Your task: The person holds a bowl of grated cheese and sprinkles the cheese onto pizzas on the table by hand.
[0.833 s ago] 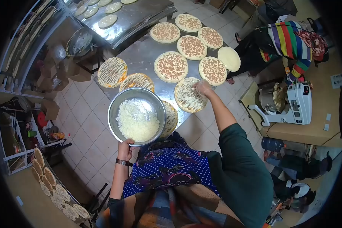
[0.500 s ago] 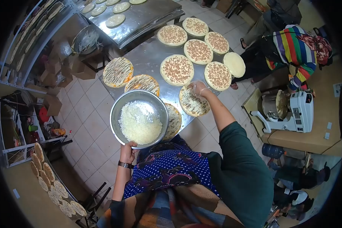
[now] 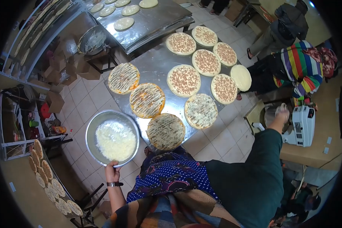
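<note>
My left hand [image 3: 112,171] grips the rim of a metal bowl [image 3: 90,142], which is held just left of the table's near corner. Inside lies a heap of white shreds that look like grated cheese [image 3: 116,140]. My right arm is stretched far out to the right, away from the table. That hand [image 3: 281,114] appears in front of the stand mixer, and its fingers are too small and blurred to read. Closest to me on the table are a round pizza [image 3: 165,132] and another sprinkled with white shreds [image 3: 201,111]. Two pizzas with pale stripes [image 3: 147,100] lie behind the bowl.
On the metal table [image 3: 152,64] sit several rounds with brown crumbs [image 3: 184,80] and one plain round [image 3: 241,78]. A second table [image 3: 155,22] holds pale dough discs. The white stand mixer [image 3: 304,125] is at right, near a person in a striped top [image 3: 300,64].
My right hand has left the sprinkled pizza and swung out to the right. My left hand has carried the bowl left and lower, uncovering the pizzas behind it. The view has shifted slightly.
</note>
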